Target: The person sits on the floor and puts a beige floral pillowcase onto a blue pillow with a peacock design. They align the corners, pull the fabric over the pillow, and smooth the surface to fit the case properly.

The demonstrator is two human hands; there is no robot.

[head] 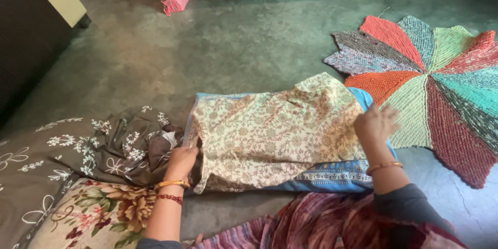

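The cream floral pillowcase (pixel 275 132) lies lengthwise between the hands, left hand (pixel 181 160) pinching its near-left edge, right hand (pixel 374 123) pressing flat, fingers spread, on its far-right end over the blue pillow (pixel 332 174).

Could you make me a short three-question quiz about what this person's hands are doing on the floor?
1. True or false: both hands touch the cream patterned cloth.
2. What lies under that cloth? A) blue pillow B) a metal tray
3. What lies right of the right hand?

Key: 1 true; the left hand grips its left edge. 2 A. 3 the multicoloured knitted mat.
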